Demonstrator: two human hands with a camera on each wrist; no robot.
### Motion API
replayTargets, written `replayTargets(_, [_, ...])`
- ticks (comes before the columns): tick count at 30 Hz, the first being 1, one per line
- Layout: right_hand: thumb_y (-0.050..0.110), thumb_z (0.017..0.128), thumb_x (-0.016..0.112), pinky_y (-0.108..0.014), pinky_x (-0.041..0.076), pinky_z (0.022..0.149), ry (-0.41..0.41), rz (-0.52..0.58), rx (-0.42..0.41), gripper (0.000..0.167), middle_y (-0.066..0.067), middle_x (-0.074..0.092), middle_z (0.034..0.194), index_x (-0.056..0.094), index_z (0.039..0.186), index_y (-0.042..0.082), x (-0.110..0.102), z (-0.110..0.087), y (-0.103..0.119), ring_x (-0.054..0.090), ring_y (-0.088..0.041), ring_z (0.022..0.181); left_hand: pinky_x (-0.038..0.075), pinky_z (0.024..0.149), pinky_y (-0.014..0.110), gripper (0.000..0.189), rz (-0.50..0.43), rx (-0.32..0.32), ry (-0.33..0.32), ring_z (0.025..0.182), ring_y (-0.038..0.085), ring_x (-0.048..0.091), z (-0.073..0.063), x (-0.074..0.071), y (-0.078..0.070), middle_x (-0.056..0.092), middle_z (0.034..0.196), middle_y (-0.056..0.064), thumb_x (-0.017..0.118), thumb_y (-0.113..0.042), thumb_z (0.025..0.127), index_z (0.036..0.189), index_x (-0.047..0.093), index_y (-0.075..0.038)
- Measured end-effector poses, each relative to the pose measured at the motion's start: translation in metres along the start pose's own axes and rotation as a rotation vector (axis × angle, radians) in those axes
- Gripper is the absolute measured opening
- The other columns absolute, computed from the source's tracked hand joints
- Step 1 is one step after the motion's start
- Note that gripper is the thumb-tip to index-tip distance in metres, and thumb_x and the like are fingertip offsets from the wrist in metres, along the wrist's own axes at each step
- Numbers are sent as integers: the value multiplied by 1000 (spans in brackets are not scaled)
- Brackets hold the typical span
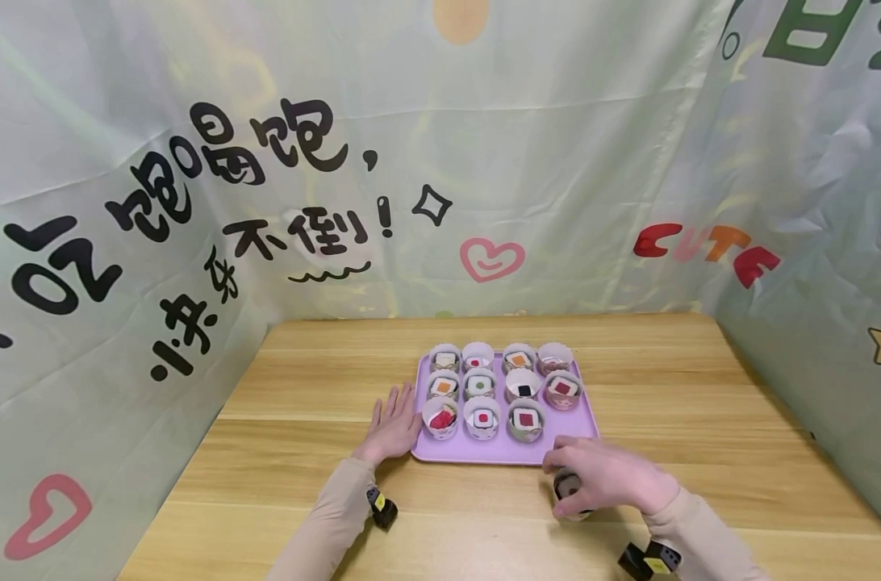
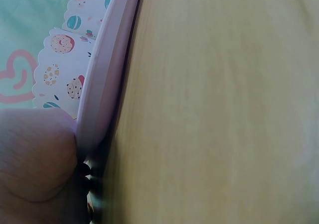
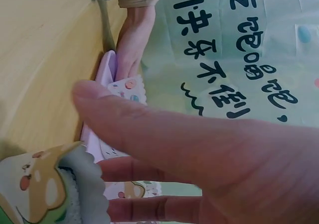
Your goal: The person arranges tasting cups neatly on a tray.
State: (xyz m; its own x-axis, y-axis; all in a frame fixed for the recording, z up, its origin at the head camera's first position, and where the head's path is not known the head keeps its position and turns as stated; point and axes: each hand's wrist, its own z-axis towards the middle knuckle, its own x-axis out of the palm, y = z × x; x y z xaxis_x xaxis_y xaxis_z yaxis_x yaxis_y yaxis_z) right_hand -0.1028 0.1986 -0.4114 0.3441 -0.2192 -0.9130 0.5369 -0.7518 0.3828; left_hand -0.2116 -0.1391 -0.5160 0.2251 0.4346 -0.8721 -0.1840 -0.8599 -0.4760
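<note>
A light purple tray [image 1: 477, 453] lies on the wooden table, carrying several scalloped paper cups [image 1: 525, 421] with small sushi-like pieces inside. Flat on the tabletop, my left hand [image 1: 391, 428] has its fingers spread and its thumb side against the tray's left edge. In the left wrist view part of this hand [image 2: 37, 157] meets the rim [image 2: 107, 69]. My right hand [image 1: 615, 476] spans a separate cup [image 1: 567, 486] in front of the tray. The right wrist view shows this patterned cup [image 3: 45, 189] below the extended thumb [image 3: 129, 117], with other fingers behind its rim.
Behind the table [image 1: 324, 347] hangs a pale printed cloth [image 1: 557, 161], continuing along both sides. Black camera units sit on the left wrist [image 1: 382, 508] and the right wrist [image 1: 651, 558]. The tray's front right corner has bare surface [image 1: 567, 424].
</note>
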Motion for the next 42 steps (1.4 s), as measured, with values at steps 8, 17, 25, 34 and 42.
replayTargets(8, [43,64,90,-31,56,77,35,7,46,56,5,64,104,69,109,15,7,-2,3,62,-13,89,-8,128,55,65,6,-8,15,160,32,-2,-4,-4,-4,5,172,11,28,-34,107,162,11,-5])
replayTargets(17, [34,59,94,-24,52,70,35,-45,21,50,10,60,93,68,99,20,12,-1,2,54,-4,80,-6,128,56,64,6,-1,-3,160,32,-1,-1,1,0,7,172,11,29,-34,107,162,13,-6])
replayTargets(25, [25,56,94,-24,50,70,21,-105,2,49,10,59,91,67,97,21,16,0,2,53,-6,79,-6,128,56,64,6,-2,-3,160,32,-1,0,1,1,7,172,11,29,-35,107,162,14,-6])
replayTargets(34, [19,57,92,-26,52,72,33,-107,15,47,10,58,92,67,96,22,17,1,2,54,-7,81,-6,128,56,64,15,-2,-2,160,32,-1,1,1,1,6,172,11,28,-36,107,162,13,-6])
replayTargets(42, [13,56,90,-25,50,69,28,-108,8,46,11,57,91,66,94,22,19,2,1,53,-6,79,-6,128,56,64,11,3,-3,160,32,-1,1,0,1,7,171,12,28,-36,107,162,13,-5])
